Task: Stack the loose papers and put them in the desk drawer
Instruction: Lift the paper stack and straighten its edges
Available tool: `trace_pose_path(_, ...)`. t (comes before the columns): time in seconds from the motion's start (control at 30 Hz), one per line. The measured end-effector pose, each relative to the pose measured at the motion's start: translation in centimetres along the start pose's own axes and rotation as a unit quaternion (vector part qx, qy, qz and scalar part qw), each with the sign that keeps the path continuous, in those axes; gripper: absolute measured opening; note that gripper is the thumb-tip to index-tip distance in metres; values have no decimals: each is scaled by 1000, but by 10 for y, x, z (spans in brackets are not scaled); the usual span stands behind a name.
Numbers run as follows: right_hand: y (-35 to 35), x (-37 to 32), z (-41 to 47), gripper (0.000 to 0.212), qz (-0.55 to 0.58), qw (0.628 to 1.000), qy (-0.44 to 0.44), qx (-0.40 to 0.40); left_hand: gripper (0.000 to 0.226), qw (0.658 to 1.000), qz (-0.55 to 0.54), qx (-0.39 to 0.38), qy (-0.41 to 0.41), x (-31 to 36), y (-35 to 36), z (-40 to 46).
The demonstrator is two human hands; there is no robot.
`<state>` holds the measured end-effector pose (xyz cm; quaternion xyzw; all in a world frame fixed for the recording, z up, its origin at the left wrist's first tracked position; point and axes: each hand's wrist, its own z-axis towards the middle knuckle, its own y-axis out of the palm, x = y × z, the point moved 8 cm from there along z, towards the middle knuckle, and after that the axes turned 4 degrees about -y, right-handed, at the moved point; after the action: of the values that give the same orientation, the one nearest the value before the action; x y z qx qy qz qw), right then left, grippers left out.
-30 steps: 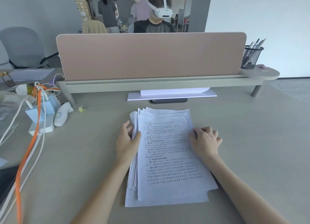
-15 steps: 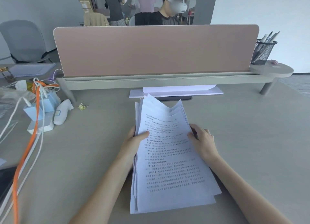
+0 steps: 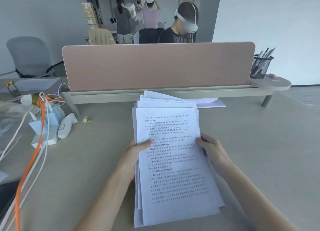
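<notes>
A thick pile of white printed papers is tilted up off the beige desk, its far end raised and its sheets fanned unevenly at the top. My left hand grips the pile's left edge, thumb on the top sheet. My right hand grips the right edge the same way. No drawer is in view.
A pink divider panel on a grey shelf closes off the desk's far side. A mesh pen cup stands at the right end. Cables, an orange strap, small white devices and a gold binder clip crowd the left. People stand beyond the divider.
The pile lay flat on the desk with my hands pressing its sides; both hands have since gripped it and tilted its far end up toward me.
</notes>
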<state>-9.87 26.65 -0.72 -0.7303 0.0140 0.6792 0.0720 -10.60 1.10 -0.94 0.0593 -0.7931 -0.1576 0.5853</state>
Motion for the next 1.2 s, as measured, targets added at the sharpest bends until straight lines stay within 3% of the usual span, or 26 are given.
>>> trace_pose_path(0.13, -5, -41, -9, 30, 36, 997, -68, 25, 27, 999, 21, -15, 27, 28, 14, -10)
trace_pose_path(0.3, -4, -106, -28, 34, 23, 979, -188, 69, 29, 985, 72, 35, 151, 85, 21, -27)
trace_pose_path(0.5, 1, -153, -47, 21, 33, 952, -290, 94, 19, 961, 38, 41, 270, 133, 38, -55)
trace_pose_path(0.7, 9, -146, -49, 19, 61, 958, -275, 53, 11, 975, 51, 51, 208, 105, 32, -47)
trace_pose_path(0.83, 9, -141, -42, 19, 59, 961, -267, 41, 28, 977, 96, 50, 182, 89, 27, -43)
trace_pose_path(0.93, 8, -143, -39, 20, 71, 960, -267, 37, 23, 982, 87, 31, 167, 80, 27, -42)
trace_pose_path(1.2, -1, -181, -37, 27, 76, 947, -313, 16, 21, 974, 98, -2, 205, 94, 35, -46)
